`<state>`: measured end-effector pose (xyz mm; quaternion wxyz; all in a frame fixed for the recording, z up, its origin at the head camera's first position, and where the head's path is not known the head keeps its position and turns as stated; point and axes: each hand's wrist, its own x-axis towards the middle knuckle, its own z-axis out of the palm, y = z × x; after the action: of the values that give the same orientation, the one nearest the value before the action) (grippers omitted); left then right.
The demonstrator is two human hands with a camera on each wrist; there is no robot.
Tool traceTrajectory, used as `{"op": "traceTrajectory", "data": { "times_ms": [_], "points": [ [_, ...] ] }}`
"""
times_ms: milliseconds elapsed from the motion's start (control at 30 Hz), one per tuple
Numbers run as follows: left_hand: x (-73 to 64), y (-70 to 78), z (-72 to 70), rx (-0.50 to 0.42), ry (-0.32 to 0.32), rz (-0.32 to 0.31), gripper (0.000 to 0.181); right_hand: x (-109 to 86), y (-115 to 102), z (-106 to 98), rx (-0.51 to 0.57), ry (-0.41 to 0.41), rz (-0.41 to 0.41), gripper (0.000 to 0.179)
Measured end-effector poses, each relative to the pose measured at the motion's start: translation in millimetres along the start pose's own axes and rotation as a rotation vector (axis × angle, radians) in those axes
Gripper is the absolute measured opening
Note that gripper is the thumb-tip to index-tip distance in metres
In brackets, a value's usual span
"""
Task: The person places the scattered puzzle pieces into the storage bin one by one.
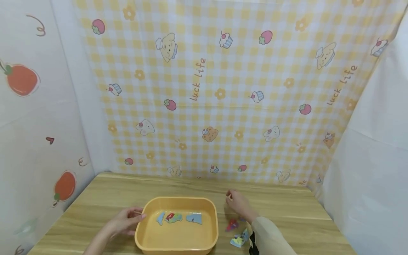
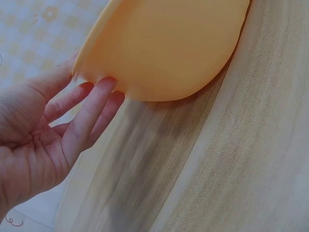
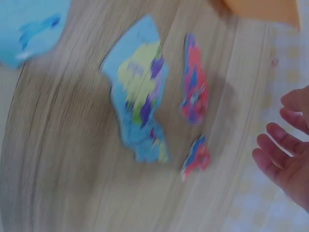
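A yellow plastic basin stands on the table, with three flat, irregular printed pieces inside. Two are light blue, and the middle one is red and green. My left hand grips the basin's left side, thumb at the rim and fingers against the outer wall. To the right of the basin, my right hand hovers with loosely curled fingers, holding nothing. Beneath its wrist lie a blue-and-yellow piece, a long red-and-blue piece and a small red-and-blue piece.
Another light-blue piece shows at the corner of the right wrist view. The wooden table backs onto a yellow checked cloth, with white cloth at both sides.
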<state>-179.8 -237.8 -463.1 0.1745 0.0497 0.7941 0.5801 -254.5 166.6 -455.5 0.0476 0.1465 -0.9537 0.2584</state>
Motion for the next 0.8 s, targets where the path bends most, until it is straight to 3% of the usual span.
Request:
{"op": "traceTrajectory", "data": {
  "times_ms": [167,333,800],
  "points": [
    [0.9,-2.6,1.2,-0.016,-0.007,0.001,0.063,-5.9,16.5,-5.8,0.007,-0.006,0.093,0.015],
    [1.5,-1.4,0.4,-0.023,-0.008,0.005,0.062,-10.4,24.7,-9.9,0.082,-0.050,0.161,0.021],
    [0.4,0.0,-0.7,-0.031,-0.025,-0.009,0.062,-22.6,35.3,-17.4,0.099,-0.174,0.243,0.041]
  ]
}}
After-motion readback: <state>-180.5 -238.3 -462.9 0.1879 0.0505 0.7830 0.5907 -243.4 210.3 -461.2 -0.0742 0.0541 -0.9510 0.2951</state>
